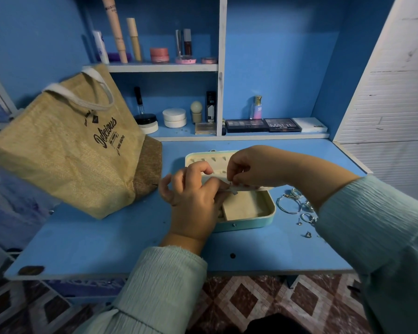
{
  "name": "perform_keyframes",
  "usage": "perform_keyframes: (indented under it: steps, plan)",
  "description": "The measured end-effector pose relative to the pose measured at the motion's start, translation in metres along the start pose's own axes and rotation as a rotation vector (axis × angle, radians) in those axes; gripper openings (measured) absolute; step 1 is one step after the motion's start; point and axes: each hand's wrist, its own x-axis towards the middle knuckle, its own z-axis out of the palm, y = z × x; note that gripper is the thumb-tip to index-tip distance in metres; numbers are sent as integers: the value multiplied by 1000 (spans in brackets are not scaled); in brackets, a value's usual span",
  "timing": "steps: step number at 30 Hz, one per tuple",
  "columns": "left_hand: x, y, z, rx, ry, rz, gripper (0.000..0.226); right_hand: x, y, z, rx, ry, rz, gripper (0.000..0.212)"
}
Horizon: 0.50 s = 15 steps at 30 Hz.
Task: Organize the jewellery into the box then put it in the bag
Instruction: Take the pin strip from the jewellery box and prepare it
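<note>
A small mint-green jewellery box (256, 220) lies open on the blue desk, its cream lid (203, 160) laid back and a beige pad (244, 204) inside. My left hand (193, 201) grips a thin cream earring panel (249, 188) over the box. At the panel's upper edge my right hand (249, 168) pinches something tiny; I cannot see what. Silver rings and bracelets (291, 203) lie loose right of the box, with small studs (308, 234) nearer me. A burlap tote bag (70, 150) leans at the left.
Shelves behind hold cosmetics: tubes (116, 32), jars (174, 118), a perfume bottle (256, 108) and eyeshadow palettes (263, 125). A white slatted panel (391, 104) closes the right side. The desk's front edge (155, 274) runs just above my sleeves; tiled floor shows below.
</note>
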Motion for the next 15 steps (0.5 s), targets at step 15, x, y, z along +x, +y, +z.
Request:
perform_keyframes:
  steps: [15]
  plan:
    - [-3,4,0,3,46,-38,30,5,-6,-1,-141,-24,-60,12]
